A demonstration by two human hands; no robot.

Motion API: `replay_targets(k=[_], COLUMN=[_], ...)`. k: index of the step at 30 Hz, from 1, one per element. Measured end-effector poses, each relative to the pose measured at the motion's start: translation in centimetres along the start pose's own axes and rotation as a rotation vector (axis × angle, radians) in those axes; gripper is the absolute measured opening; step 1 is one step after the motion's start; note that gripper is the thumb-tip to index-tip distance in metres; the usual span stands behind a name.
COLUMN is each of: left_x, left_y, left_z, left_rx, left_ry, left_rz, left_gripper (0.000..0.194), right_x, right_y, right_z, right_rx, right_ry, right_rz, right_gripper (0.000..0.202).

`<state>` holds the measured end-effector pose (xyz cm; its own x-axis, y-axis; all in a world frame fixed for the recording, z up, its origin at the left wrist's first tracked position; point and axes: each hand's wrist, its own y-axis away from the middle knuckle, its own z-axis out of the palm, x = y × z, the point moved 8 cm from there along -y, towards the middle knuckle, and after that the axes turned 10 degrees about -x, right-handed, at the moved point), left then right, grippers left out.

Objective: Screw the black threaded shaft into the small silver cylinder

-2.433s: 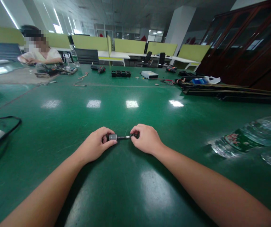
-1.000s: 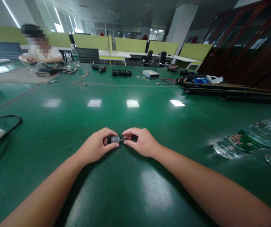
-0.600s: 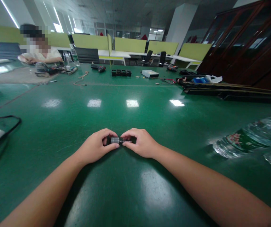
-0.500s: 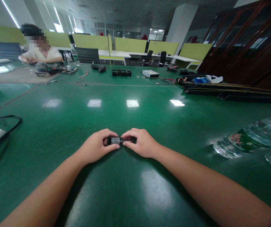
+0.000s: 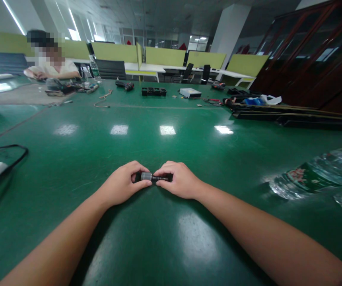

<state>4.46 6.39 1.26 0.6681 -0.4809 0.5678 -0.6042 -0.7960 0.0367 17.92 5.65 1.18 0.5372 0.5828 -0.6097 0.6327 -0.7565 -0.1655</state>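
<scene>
A small motor-like part point(image 5: 146, 176), a grey ribbed cylinder with a thin dark shaft, lies level between my hands just above or on the green tabletop. The thumb and fingers of my left hand point(image 5: 126, 182) close round the grey cylinder. On the other side, my right hand point(image 5: 180, 179) pinches the dark shaft end, thumb below and fingers above. The fingertips of both hands are close together. The inner ends of the part are partly hidden by the fingers, so its exact kind is unclear.
Clear plastic bottles point(image 5: 308, 178) lie at the right. A white device with a black cord point(image 5: 18, 147) is at the left edge. Across the table are a power drill point(image 5: 125, 85), a black tray point(image 5: 154, 91), a white box point(image 5: 190, 93), long black bars point(image 5: 278, 113) and a seated person point(image 5: 54, 67).
Both hands keep their hold on the motor-like part. The fingers have shifted very slightly and a little more of the shaft shows; nothing else has visibly moved.
</scene>
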Motion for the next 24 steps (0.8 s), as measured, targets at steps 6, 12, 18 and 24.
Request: replay_targets(k=[6,12,18,24], left_x=[-0.10,-0.22,-0.35,-0.32], left_y=[-0.01,0.04,0.00,-0.02], left_z=[0.06,0.10,0.15,0.15], left_rx=[-0.014,-0.013,-0.014,-0.016], left_ry=[0.007,0.002,0.015,0.006], left_rz=[-0.007,-0.012,-0.018,-0.021], left_gripper=[0.027,0.028,0.028,0.028], right_x=[0.08,0.33,0.24,0.19], right_y=[0.05,0.03,0.07,0.13], right_z=[-0.19,-0.08,-0.09,-0.09], right_rx=[0.012,0.010,0.015,0.018], right_ry=[-0.005,-0.007,-0.006,-0.008], right_rz=[0.011,0.030,0.026,0.024], right_gripper=[0.016,0.015,0.016,0.017])
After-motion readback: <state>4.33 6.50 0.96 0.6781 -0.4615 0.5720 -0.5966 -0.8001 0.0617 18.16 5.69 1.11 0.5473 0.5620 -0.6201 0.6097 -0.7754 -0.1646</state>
